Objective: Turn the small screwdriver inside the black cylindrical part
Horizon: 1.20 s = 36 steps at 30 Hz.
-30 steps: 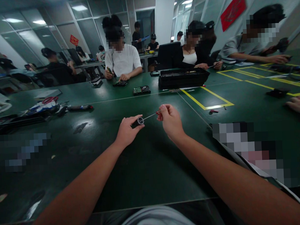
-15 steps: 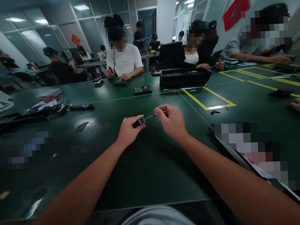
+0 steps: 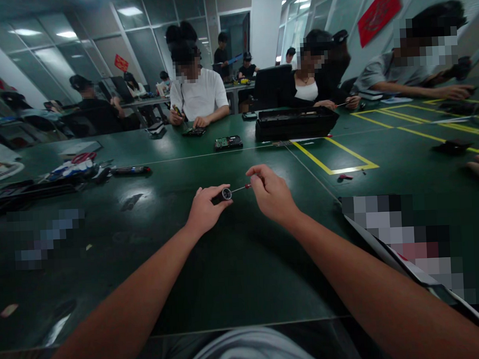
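Note:
My left hand (image 3: 206,208) is closed around a small dark cylinder (image 3: 226,194) whose round, silver-rimmed end faces me. A thin screwdriver (image 3: 240,189) with a red collar points left, its tip at the cylinder's right side; whether the tip is inside a screw I cannot tell. My right hand (image 3: 272,194) grips the screwdriver's handle, which is mostly hidden by the fingers. Both hands are held just above the green table (image 3: 244,285).
A long black casing (image 3: 296,125) and a green circuit board (image 3: 228,143) lie farther back. Tools and cables, among them a dark pen-like tool (image 3: 131,170), are at left. Yellow tape (image 3: 352,170) marks the right side. Co-workers sit opposite, one in a white shirt (image 3: 210,93).
The fingers of my right hand have shifted on the screwdriver, the hand turning slightly and the forefinger rising. My left hand and the cylinder stay in place.

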### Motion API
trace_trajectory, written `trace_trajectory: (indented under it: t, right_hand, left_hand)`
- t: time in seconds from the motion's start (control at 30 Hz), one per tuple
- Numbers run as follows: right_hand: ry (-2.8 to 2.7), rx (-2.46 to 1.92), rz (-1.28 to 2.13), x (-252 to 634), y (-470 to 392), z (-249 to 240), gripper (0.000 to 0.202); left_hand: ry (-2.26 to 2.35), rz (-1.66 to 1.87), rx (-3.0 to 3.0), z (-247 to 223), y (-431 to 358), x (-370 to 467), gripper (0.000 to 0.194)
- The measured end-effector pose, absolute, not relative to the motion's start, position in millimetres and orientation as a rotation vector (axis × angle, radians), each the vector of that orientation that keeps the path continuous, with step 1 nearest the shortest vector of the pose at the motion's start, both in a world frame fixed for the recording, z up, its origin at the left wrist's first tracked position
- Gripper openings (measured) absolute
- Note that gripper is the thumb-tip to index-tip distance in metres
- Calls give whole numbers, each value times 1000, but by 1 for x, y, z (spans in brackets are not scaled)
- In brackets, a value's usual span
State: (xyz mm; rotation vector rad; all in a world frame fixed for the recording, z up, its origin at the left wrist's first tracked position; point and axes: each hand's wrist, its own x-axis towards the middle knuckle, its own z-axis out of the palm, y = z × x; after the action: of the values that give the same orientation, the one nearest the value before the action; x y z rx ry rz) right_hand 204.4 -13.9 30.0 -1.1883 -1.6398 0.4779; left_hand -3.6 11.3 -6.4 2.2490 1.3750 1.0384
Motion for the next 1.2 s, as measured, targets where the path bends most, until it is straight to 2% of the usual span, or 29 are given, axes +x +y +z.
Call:
trace_trajectory:
  t: [0.13, 0.23, 0.33, 0.5, 0.7, 0.97, 1.2]
  right_hand:
    - [-1672, -1153, 520, 205, -16, 32, 17]
    - [-1697, -1210, 482, 205, -16, 33, 23]
    - [-1653, -1191, 526, 203, -14, 30, 16]
    - [-1439, -1031, 716, 199, -8, 26, 10]
    - [-780, -1123, 1228, 201, 3, 21, 27]
    - [-981, -1065, 915, 196, 1, 16, 23]
    - [-1131, -1018, 834, 195, 0, 16, 23]
  left_hand:
    - [1399, 1018, 2245, -5, 10, -3, 41]
    - [1415, 1000, 2244, -4, 10, -2, 40]
    - [1444, 1005, 2221, -4, 11, -2, 40]
    - [1469, 1092, 2193, -5, 12, -4, 40]
    - [1383, 1115, 2329, 2, 9, -4, 40]
    - [1442, 1065, 2281, 0, 10, -3, 41]
    - [1450, 1025, 2308, 1, 7, -1, 42]
